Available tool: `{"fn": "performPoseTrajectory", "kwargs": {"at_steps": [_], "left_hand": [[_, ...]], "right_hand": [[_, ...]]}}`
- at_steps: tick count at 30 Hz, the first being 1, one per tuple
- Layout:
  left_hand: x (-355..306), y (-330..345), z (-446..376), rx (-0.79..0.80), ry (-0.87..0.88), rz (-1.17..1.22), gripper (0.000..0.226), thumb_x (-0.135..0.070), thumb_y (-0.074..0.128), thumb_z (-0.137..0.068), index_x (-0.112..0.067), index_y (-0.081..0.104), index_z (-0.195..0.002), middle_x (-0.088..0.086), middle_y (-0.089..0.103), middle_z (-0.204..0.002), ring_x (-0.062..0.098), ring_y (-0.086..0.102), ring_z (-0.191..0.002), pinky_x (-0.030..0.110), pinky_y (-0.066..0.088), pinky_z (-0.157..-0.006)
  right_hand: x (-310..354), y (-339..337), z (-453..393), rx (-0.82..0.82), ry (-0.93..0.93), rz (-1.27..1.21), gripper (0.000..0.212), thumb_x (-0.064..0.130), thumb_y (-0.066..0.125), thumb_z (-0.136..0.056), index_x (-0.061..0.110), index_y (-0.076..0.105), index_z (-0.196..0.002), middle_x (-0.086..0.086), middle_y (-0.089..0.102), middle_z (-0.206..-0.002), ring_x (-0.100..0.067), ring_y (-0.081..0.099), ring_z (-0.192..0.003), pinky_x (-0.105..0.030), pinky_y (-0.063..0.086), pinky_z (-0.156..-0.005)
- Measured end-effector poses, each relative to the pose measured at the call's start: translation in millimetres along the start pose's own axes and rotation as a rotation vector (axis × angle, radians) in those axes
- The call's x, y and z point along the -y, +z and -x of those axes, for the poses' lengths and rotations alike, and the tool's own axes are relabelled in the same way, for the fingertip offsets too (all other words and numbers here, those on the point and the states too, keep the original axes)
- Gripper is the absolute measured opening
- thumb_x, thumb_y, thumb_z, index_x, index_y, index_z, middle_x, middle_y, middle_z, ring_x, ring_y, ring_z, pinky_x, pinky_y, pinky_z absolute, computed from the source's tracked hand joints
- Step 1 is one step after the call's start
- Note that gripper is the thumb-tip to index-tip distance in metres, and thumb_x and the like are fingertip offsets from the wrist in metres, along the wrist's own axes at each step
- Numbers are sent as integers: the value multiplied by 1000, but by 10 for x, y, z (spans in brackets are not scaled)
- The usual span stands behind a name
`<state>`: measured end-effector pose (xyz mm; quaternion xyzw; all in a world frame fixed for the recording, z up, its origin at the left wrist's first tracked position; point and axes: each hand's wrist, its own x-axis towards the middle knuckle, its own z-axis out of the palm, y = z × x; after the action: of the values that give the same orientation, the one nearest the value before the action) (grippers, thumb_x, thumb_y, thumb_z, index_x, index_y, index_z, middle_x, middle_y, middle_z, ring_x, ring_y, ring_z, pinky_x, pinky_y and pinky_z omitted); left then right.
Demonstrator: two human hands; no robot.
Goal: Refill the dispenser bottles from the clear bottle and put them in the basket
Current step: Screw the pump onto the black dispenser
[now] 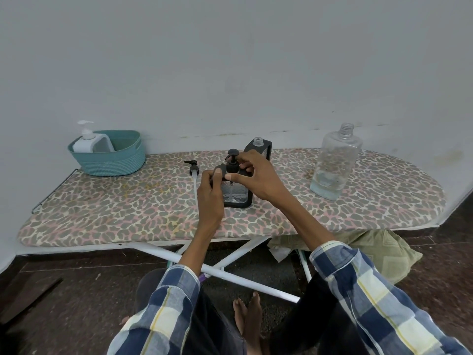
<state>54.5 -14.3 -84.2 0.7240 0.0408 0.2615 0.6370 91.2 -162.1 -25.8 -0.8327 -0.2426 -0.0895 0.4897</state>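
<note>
A black-framed dispenser bottle stands at the middle of the ironing board. My left hand grips its left side. My right hand has its fingers around the black pump head on the bottle's neck. Behind it stands a second black-framed dispenser bottle with an open neck. Its loose pump with a white tube lies to the left. The clear bottle, uncapped and holding a little liquid, stands at the right. A white dispenser bottle sits in the teal basket at the far left.
The ironing board with a leopard-print cover stands against a white wall on crossed white legs. A greenish cushion lies on the floor under its right end. My bare feet rest below the board.
</note>
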Motion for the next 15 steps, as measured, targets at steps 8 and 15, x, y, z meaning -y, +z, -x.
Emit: {"fn": "performPoseTrajectory", "kwargs": {"at_steps": [8,15], "left_hand": [[-28,15,8,-5,-13,-8,33,-40,46,-116,-13,54,-97,-11,46,-73,8,39,-65,31,32,-62],[-33,16,16,-3,-15,-6,33,-37,46,-116,-12,53,-97,-2,47,-78,7,40,-64,35,35,-65]], "right_hand": [[-19,-6,14,-30,58,-106,52,35,90,-84,14,61,-122,10,64,-107,2,60,-97,-9,47,-81],[-50,-6,8,10,16,-57,39,29,77,-97,18,67,-133,4,62,-121,-8,59,-107,-5,42,-85]]}}
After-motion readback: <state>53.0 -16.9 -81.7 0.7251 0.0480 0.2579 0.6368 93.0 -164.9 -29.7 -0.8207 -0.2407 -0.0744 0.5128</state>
